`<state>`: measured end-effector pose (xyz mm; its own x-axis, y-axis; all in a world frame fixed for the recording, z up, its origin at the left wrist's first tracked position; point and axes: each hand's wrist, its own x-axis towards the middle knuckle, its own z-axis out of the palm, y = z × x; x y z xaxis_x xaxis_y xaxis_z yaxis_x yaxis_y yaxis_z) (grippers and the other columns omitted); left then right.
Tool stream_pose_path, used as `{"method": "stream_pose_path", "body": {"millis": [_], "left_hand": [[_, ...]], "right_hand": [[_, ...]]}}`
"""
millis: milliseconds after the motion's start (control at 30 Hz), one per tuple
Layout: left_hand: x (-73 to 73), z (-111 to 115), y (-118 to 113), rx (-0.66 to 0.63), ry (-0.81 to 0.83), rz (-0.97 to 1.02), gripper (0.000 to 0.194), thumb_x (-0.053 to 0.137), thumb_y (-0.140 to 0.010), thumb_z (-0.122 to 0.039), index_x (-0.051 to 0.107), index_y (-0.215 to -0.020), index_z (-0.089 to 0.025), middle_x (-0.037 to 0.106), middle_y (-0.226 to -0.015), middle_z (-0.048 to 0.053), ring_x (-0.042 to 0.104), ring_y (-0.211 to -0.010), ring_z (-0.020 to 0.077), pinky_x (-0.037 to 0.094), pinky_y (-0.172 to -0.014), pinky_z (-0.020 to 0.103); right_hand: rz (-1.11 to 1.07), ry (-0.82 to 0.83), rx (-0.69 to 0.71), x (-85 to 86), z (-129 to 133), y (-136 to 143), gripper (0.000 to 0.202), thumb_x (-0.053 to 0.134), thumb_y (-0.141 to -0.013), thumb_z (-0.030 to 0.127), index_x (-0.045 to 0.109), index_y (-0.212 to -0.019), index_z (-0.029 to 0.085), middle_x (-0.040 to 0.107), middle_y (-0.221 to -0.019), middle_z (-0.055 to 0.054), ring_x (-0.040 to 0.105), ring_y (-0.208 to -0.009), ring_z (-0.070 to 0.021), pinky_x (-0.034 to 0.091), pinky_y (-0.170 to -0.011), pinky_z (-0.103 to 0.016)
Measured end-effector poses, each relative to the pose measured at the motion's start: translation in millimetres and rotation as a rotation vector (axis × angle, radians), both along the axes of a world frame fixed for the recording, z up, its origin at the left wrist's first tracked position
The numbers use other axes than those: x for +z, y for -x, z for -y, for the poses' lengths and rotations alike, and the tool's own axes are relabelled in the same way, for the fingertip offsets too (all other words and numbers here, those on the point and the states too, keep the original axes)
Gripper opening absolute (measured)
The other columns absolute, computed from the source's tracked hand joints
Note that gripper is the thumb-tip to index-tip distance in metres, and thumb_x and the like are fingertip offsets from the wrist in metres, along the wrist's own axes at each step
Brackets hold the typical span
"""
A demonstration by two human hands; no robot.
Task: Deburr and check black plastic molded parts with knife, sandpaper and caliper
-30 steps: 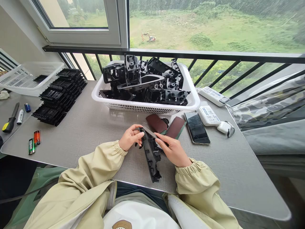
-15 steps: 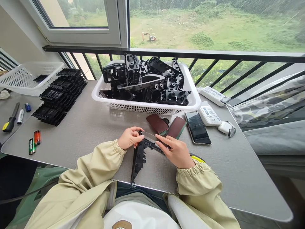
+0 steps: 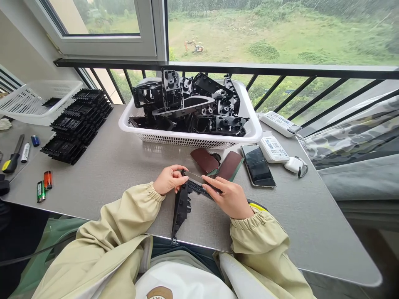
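Observation:
My left hand (image 3: 171, 180) is closed on the upper end of a black plastic part (image 3: 180, 211), pinching it between thumb and fingers. The part stands on edge near the table's front, its lower end at the table edge. My right hand (image 3: 231, 196) grips a flat file (image 3: 193, 177), with the index finger stretched along its blade. The blade's tip lies against the top of the part, beside my left thumb. A yellow and black handle (image 3: 258, 206) shows behind my right wrist. The part's black arm (image 3: 199, 189) reaches under my right fingers, which hide its end.
Ahead stands a white basket (image 3: 190, 138) heaped with black plastic parts. Brown sandpaper (image 3: 230, 165), a phone (image 3: 258, 166) and white boxes (image 3: 273, 148) lie to the right. Stacked black parts (image 3: 77, 124), batteries (image 3: 48, 180) and another yellow-black handled tool (image 3: 13, 162) are left.
My hands, the file and the part look almost unchanged. The view has shifted slightly. A dark shape has come in at the left edge.

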<state>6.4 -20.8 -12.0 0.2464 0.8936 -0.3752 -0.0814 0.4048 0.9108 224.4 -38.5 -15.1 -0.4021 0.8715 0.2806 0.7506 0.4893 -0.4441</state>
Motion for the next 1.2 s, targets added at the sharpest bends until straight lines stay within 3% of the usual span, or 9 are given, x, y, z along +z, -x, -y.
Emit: {"method": "stream_pose_path", "body": {"millis": [400,633,800,1000,1200], "left_hand": [[2.9,0.1,0.5,0.012,0.001,-0.007,0.047,0.081,-0.054,-0.039,0.058,-0.088,-0.015,0.052,-0.039,-0.011,0.042,-0.028,0.006,0.035,-0.029,0.018],[-1.4,-0.4,2.4,0.039,-0.032,-0.04,0.047,0.076,-0.058,-0.052,0.057,-0.082,-0.016,0.048,-0.035,-0.01,0.042,-0.026,0.0076,0.034,-0.027,0.018],[-3.6,-1.1,2.6,0.066,-0.037,0.045,0.052,0.072,-0.059,-0.063,0.053,-0.078,-0.018,0.051,-0.037,-0.007,0.046,-0.027,0.0106,0.035,-0.028,0.02],[-1.3,-0.2,2.5,0.087,-0.032,0.162,0.053,0.072,-0.063,-0.061,0.061,-0.085,-0.015,0.054,-0.043,-0.006,0.048,-0.031,0.0095,0.037,-0.031,0.021],[2.3,-1.2,5.4,0.165,-0.083,0.255,0.05,0.08,-0.058,-0.051,0.052,-0.082,-0.018,0.059,-0.051,-0.006,0.057,-0.041,0.0101,0.046,-0.04,0.02]], "right_hand": [[-0.027,0.022,-0.009,0.5,-0.5,-1.5,0.045,0.041,-0.096,0.047,0.073,-0.11,0.02,0.064,-0.066,-0.003,0.049,-0.045,-0.0104,0.038,-0.05,-0.025],[-0.152,0.039,-0.086,-1.0,-3.2,-2.9,0.044,0.043,-0.095,0.047,0.071,-0.113,0.018,0.062,-0.065,-0.003,0.052,-0.051,-0.0134,0.043,-0.054,-0.025],[-0.233,0.044,-0.121,2.2,-2.2,-0.2,0.043,0.045,-0.094,0.046,0.071,-0.113,0.018,0.062,-0.064,-0.003,0.055,-0.053,-0.0145,0.044,-0.054,-0.026],[-0.305,0.038,-0.163,3.8,-2.4,-1.2,0.039,0.05,-0.092,0.045,0.072,-0.111,0.019,0.064,-0.065,-0.003,0.057,-0.056,-0.0158,0.047,-0.057,-0.028],[-0.417,-0.004,-0.28,2.8,-4.6,-6.8,0.034,0.057,-0.088,0.041,0.074,-0.107,0.019,0.074,-0.084,-0.007,0.068,-0.072,-0.0212,0.053,-0.068,-0.031]]}}
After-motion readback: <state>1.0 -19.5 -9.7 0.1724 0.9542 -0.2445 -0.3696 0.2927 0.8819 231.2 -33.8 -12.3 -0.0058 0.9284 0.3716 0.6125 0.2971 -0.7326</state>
